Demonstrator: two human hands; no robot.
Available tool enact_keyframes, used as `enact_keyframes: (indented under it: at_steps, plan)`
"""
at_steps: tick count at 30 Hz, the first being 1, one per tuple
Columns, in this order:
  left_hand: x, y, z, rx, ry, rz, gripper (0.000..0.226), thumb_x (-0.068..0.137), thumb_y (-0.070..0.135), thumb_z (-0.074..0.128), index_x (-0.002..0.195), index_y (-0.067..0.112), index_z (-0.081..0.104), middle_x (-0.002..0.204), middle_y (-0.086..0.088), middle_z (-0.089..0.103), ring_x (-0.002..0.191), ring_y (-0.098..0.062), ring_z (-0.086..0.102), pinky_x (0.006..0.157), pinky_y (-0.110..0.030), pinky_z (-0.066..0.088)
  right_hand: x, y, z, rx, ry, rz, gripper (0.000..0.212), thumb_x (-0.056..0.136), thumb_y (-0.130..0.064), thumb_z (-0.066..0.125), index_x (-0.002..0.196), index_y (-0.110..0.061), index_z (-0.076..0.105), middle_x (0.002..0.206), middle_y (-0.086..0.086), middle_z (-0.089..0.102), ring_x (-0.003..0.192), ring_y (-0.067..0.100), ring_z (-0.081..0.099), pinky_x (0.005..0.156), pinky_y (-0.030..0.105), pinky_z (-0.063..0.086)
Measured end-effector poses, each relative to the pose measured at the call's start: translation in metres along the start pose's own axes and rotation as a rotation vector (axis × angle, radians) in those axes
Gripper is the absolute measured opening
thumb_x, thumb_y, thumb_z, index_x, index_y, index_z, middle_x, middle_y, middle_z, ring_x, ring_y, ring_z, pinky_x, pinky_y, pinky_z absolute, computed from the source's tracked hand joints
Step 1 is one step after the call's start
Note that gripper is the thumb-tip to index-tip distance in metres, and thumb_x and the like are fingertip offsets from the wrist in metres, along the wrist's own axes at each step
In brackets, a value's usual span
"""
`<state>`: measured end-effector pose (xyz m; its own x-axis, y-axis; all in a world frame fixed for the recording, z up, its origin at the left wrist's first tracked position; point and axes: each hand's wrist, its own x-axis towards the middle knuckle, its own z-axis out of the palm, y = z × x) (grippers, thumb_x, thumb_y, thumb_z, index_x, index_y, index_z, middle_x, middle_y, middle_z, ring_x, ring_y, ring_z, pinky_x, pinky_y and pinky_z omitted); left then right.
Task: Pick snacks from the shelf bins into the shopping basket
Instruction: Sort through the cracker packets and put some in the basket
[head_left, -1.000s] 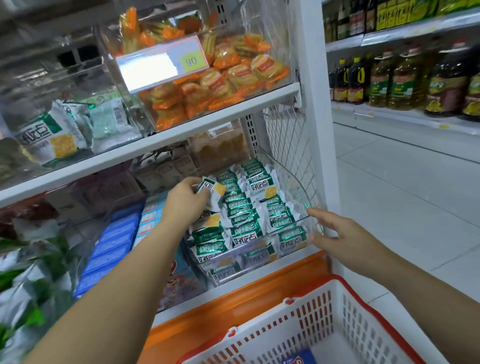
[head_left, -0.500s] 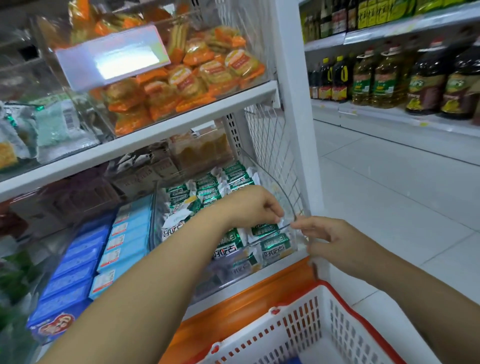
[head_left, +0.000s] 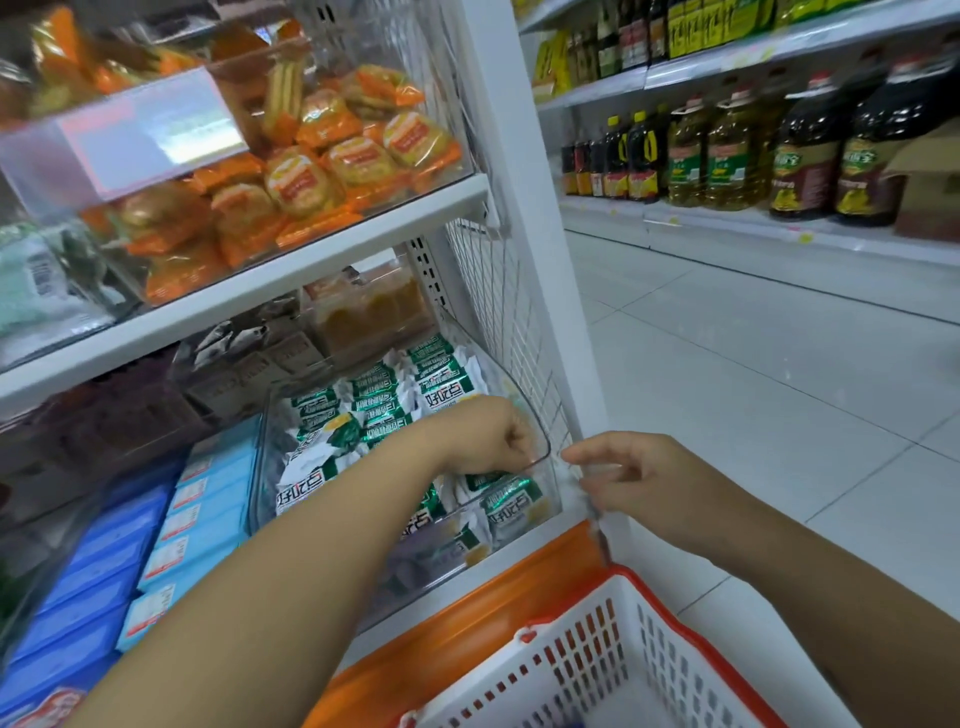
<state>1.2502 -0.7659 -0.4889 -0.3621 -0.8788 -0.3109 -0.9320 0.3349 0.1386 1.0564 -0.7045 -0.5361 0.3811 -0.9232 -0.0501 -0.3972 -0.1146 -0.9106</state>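
Observation:
A clear plastic bin (head_left: 543, 451) on the lower shelf holds several green-and-white snack packets (head_left: 441, 382). My left hand (head_left: 488, 435) reaches across into the bin's front right corner. Its fingers are curled down round a packet there, though the bin wall partly hides the grip. My right hand (head_left: 641, 480) hovers just outside that corner, by the white shelf post, with fingers loosely bent and nothing in them. The white shopping basket (head_left: 597, 670) with a red rim sits below, at the bottom right.
An upper-shelf bin holds orange snack packs (head_left: 322, 171). Blue boxes (head_left: 98, 577) and light-blue boxes (head_left: 208, 512) lie left of the clear bin. The white shelf post (head_left: 540, 270) and wire mesh bound the bin's right side. Across the tiled aisle (head_left: 769, 395) stand oil bottles (head_left: 737, 156).
My left hand moved from the bin's back left, where it held a packet, to the front right corner. My right hand stayed beside the bin, its fingers curling slightly.

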Motion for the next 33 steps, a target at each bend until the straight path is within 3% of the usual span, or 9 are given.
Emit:
enact_keyframes:
  at_steps: [2,5,7,10,14,17,20,26,33]
  plan:
    - [-0.01,-0.004,-0.008,-0.04,0.092,0.004,0.009,0.091,0.02,0.063,0.086,0.014,0.066,0.085,0.003,0.068,0.079,-0.013,0.062,0.072,-0.025,0.049,-0.001,-0.003,0.0,-0.001,0.003,-0.004,0.034,0.091,-0.012,0.056,0.114,-0.037,0.06,0.105,-0.008,0.067,0.085,0.027,0.07,0.075,0.033,0.059]
    - [-0.035,-0.005,-0.023,-0.122,0.293,0.014,0.009,0.097,0.025,0.052,0.092,0.019,0.058,0.079,0.015,0.055,0.06,0.005,0.05,0.055,-0.009,0.037,-0.004,-0.006,0.001,0.0,0.015,-0.011,0.033,0.093,-0.013,0.056,0.116,-0.036,0.06,0.114,-0.013,0.061,0.089,0.027,0.07,0.07,0.026,0.056]
    - [-0.052,-0.007,-0.028,-0.23,0.437,-0.001,0.01,0.099,0.027,0.049,0.094,0.022,0.056,0.079,0.013,0.055,0.056,0.003,0.049,0.055,-0.012,0.04,-0.005,-0.01,0.001,0.036,0.075,-0.025,0.03,0.093,-0.014,0.057,0.116,-0.033,0.06,0.115,-0.016,0.061,0.088,0.024,0.069,0.068,0.02,0.054]
    - [-0.076,-0.001,-0.022,-0.471,0.611,0.015,0.01,0.098,0.023,0.05,0.09,0.025,0.055,0.072,0.017,0.056,0.055,-0.003,0.046,0.055,-0.019,0.04,-0.006,-0.017,-0.001,0.174,0.194,-0.06,0.025,0.088,-0.029,0.065,0.112,-0.033,0.062,0.112,-0.016,0.065,0.094,0.008,0.065,0.088,0.03,0.053]
    - [-0.103,0.029,0.003,-0.88,0.661,0.117,0.008,0.096,0.012,0.049,0.091,0.01,0.054,0.059,0.016,0.055,0.048,0.003,0.045,0.048,-0.01,0.035,-0.018,-0.03,0.005,0.458,0.076,-0.016,0.065,0.058,-0.063,0.065,0.111,-0.024,0.067,0.099,-0.008,0.073,0.099,0.013,0.067,0.093,0.041,0.052]
    - [-0.116,0.047,0.027,-1.15,0.64,0.145,0.006,0.09,0.013,0.051,0.09,0.009,0.054,0.069,0.005,0.061,0.058,-0.006,0.057,0.05,-0.017,0.047,-0.03,-0.037,0.016,0.585,-0.032,-0.025,0.042,0.073,-0.046,0.063,0.101,-0.015,0.07,0.095,0.001,0.074,0.093,0.015,0.07,0.087,0.035,0.054]
    - [-0.122,0.056,0.042,-1.393,0.619,0.092,0.011,0.079,0.023,0.054,0.087,0.015,0.057,0.071,0.001,0.063,0.064,-0.015,0.058,0.054,-0.027,0.05,-0.041,-0.04,0.021,0.567,0.019,-0.069,0.019,0.083,-0.029,0.065,0.091,-0.013,0.072,0.089,0.001,0.075,0.086,0.014,0.071,0.08,0.031,0.057]
    - [-0.127,0.064,0.05,-1.392,0.765,0.051,0.008,0.077,0.031,0.056,0.076,0.029,0.063,0.077,-0.001,0.065,0.066,-0.018,0.061,0.054,-0.03,0.049,-0.054,-0.048,0.02,0.652,0.018,-0.068,0.037,0.063,-0.029,0.071,0.094,-0.008,0.069,0.09,0.002,0.075,0.086,0.017,0.072,0.077,0.031,0.059]
    - [-0.125,0.068,0.05,-1.423,0.833,0.064,0.006,0.09,0.015,0.05,0.087,0.013,0.055,0.074,0.003,0.066,0.062,-0.009,0.063,0.048,-0.022,0.052,-0.049,-0.044,0.025,0.758,0.048,0.021,0.033,0.071,-0.022,0.073,0.099,-0.004,0.068,0.099,0.006,0.074,0.091,0.018,0.071,0.085,0.036,0.057]
